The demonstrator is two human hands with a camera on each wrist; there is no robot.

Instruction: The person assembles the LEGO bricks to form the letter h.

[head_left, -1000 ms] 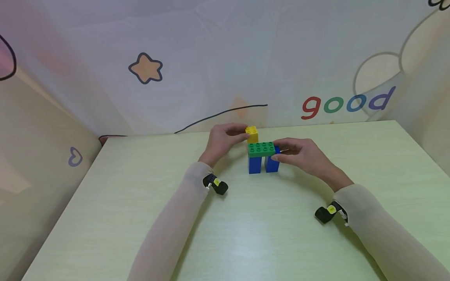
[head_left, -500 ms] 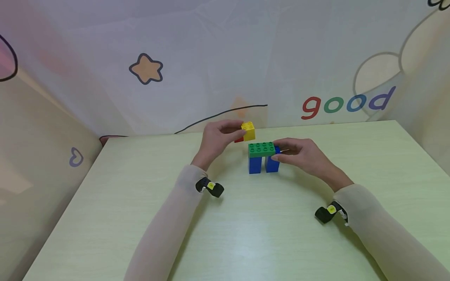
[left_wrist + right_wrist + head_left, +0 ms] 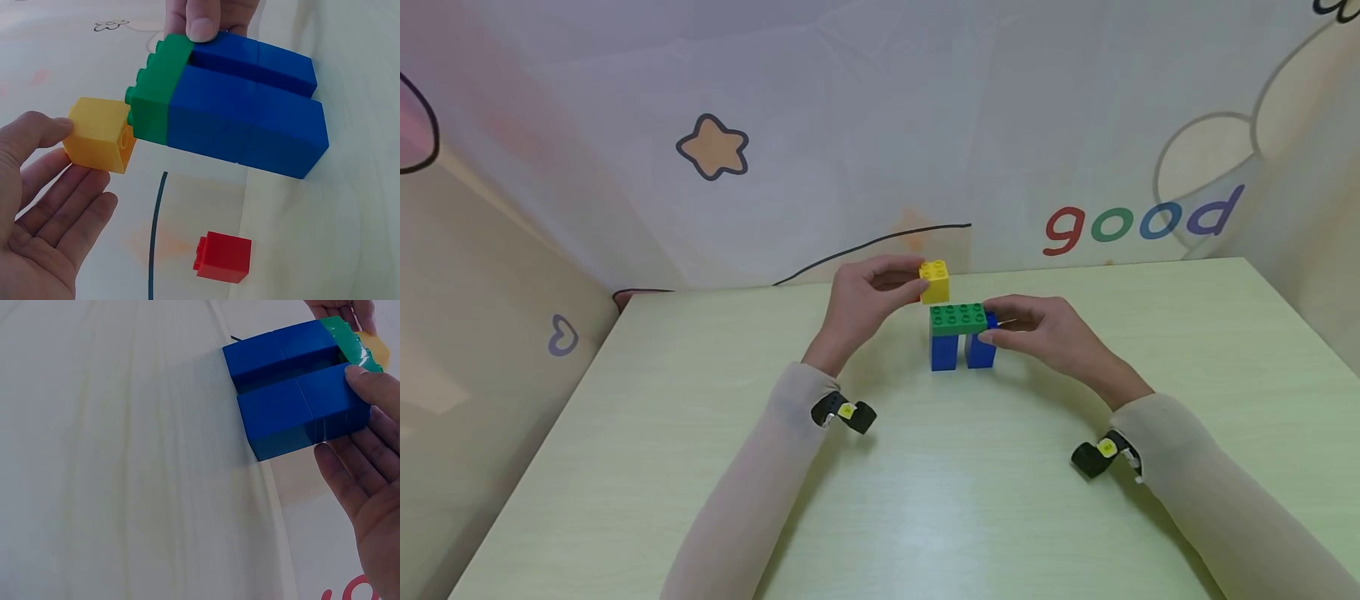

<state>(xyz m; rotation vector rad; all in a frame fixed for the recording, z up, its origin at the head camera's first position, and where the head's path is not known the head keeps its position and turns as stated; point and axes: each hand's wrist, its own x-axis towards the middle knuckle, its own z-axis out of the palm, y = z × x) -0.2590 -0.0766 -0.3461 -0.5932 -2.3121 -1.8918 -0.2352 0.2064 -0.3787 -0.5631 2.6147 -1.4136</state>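
My left hand [image 3: 865, 304] pinches a yellow toy brick [image 3: 936, 285] between thumb and fingers. In the left wrist view that yellow brick [image 3: 100, 134] is held close to the studs of a long green brick [image 3: 159, 100]; whether they touch I cannot tell. The green brick [image 3: 957, 319] bridges two upright columns of blue bricks [image 3: 943, 353], which stand on the table. On the right-hand column [image 3: 281, 406], my right hand [image 3: 1048, 333] has its thumb in front and fingers behind. A red brick [image 3: 225, 257] stands apart behind them, mostly hidden in the head view.
The pale wood-grain table [image 3: 917, 500] extends around the blue columns. A printed cloth backdrop [image 3: 865, 150] rises just behind the table's back edge, close to the left hand. Black wrist cameras [image 3: 844, 412] sit on both sleeves.
My left hand has raised the yellow brick slightly, first shifting left, then a little back right near the green brick. A red brick showed briefly beneath it. The right hand stays still.
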